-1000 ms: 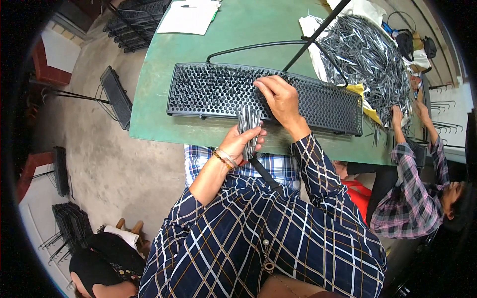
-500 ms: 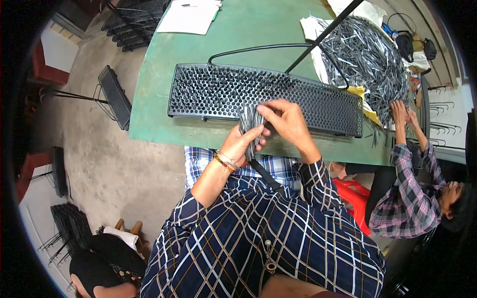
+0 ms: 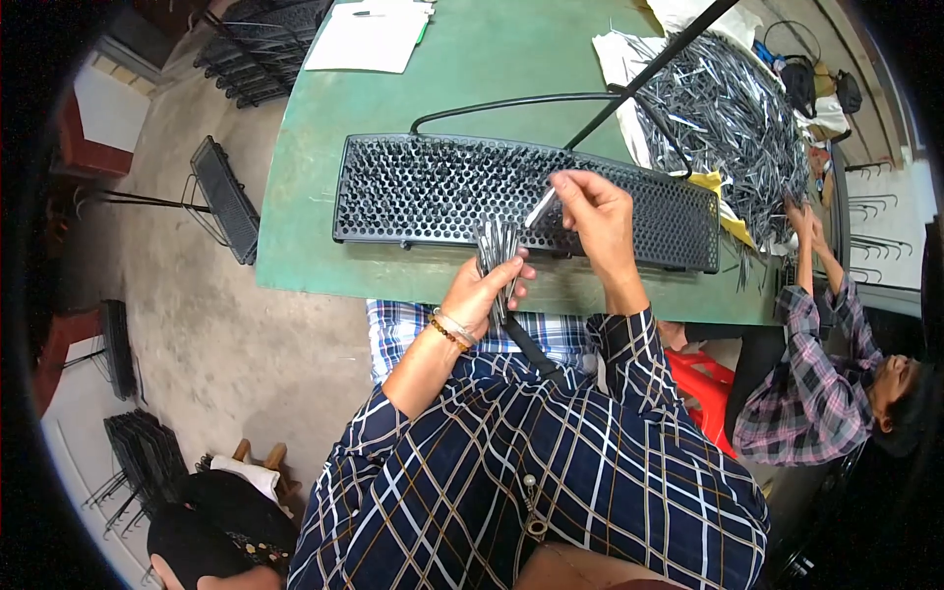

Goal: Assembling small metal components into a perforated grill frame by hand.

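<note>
My left hand [image 3: 482,290] is closed around a bundle of thin, shiny grey-black strips [image 3: 499,248], with their ends fanned out at the top. To the right of the bundle and a little higher, my right hand [image 3: 602,221] pinches a single strip [image 3: 539,208] between thumb and forefinger. Both hands are at the near side of a long black panel [image 3: 644,211] full of round holes, which lies on the table. Over its left and middle part many holes appear filled with dark tips; toward the right end the holes look open. A black wire frame [image 3: 511,100] rises behind it.
On the green table [image 3: 472,59] at the far right lies a large heap of strips [image 3: 723,118] on white sacking. A co-worker [image 3: 821,393] reaches into it. Papers [image 3: 369,39] lie far left. Another panel [image 3: 224,197] stands on the floor; a second person [image 3: 221,526] is at lower left.
My right hand has moved right and up, away from the bundle, with one strip pinched in its fingers. My left hand still holds the bundle in nearly the same place.
</note>
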`<state>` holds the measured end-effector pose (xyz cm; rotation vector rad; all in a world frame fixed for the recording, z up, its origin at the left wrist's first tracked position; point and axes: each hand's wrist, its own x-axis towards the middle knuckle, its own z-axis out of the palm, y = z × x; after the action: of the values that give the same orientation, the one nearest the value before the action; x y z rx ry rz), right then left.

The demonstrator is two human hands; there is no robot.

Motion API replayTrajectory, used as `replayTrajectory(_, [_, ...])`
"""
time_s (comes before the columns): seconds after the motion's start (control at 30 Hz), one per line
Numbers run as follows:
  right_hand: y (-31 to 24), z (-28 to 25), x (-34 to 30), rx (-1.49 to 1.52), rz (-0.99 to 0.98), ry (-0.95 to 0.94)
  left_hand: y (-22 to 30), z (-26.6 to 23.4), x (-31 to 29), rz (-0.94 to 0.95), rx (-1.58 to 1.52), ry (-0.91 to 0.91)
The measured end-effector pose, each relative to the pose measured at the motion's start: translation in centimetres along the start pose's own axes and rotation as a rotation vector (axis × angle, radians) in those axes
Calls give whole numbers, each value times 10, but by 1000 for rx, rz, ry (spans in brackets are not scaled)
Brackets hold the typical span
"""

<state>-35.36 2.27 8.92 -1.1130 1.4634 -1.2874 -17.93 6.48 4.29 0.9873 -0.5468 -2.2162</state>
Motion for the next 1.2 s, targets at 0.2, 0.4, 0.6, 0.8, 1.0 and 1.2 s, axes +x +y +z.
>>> replayTrajectory(0.2, [13, 4, 19, -90, -217, 40, 3, 6, -6, -30, 27, -6])
replayTrajectory(0.4, [24, 1, 21, -358, -391, 0, -1, 3, -9, -64, 12, -10])
replayTrajectory(0.6, [18, 1, 18, -456, -579, -68, 1, 2, -8, -86, 22, -16])
replayTrajectory(0.8, [23, 4, 16, -485, -621, -59, 2, 1, -8, -55, 3, 31])
replayTrajectory(1.0, [26, 12, 18, -602, -681, -30, 2, 2, -6, -38, 10, 33])
replayTrajectory(1.2, [22, 9, 8, -677, -648, 21, 0, 3, -5, -40, 16, 37])
